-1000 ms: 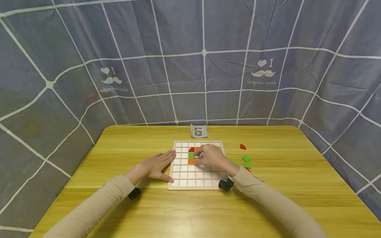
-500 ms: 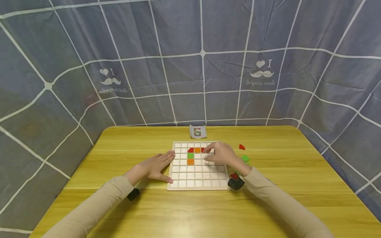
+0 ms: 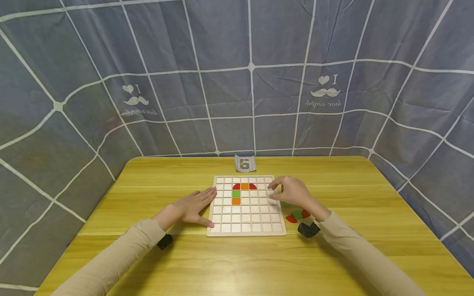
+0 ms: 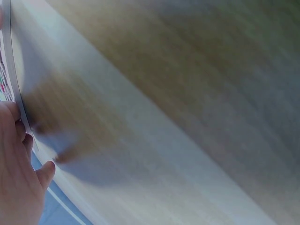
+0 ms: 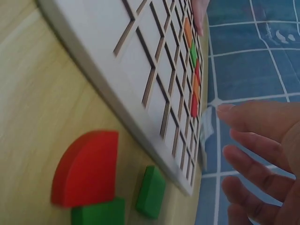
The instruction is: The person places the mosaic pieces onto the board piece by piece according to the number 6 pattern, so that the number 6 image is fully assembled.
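A white gridded board lies on the table. On it sit a red quarter-circle block, an orange square block and another red quarter-circle block in a row. Below the first are a green block and an orange square. My left hand rests at the board's left edge, fingers extended. Over the right edge hovers my right hand, fingers loosely bent and nothing between them, as the right wrist view also shows.
Right of the board lie loose blocks: a red quarter-circle, a green one, another red one and a green one partly under my hand. Behind the board stands a small printed card. A grey checked curtain surrounds the table.
My right hand has let go of the red quarter-circle block at the right end of the row and moved right to the board's edge. The left hand stays in place.
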